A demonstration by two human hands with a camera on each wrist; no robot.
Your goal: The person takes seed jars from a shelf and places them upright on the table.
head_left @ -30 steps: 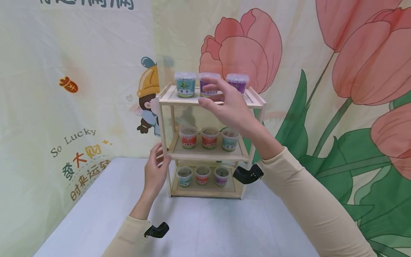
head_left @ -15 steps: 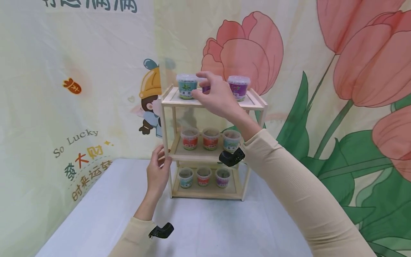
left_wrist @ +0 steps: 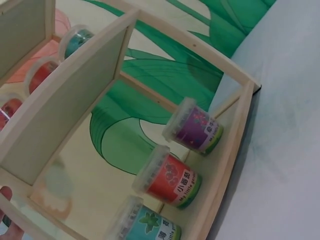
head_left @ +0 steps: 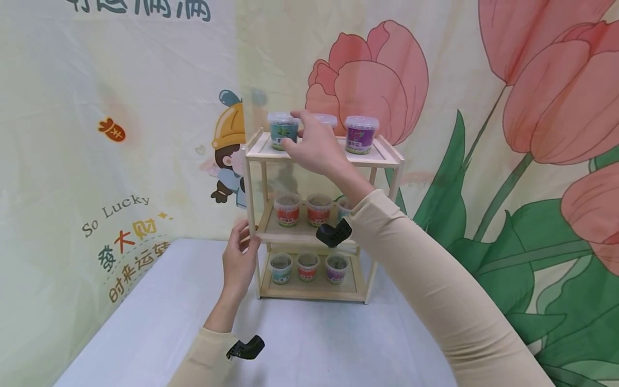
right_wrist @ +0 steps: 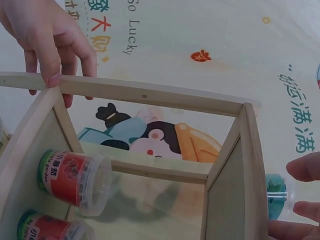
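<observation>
Behind both hands hangs a tulip-print backdrop reading "So Lucky". A three-tier wooden shelf stands before it; the left hand grips its left post. The right hand, thumb and fingers parted, is at the teal cup on top, contact unclear. Right of the left hand, a bottom-tier red cup reads "小番茄", "My little garden".

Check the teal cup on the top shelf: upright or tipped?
Upright: in the head view, the teal cup stands on the top shelf with its lid uppermost, the right hand beside it.
</observation>
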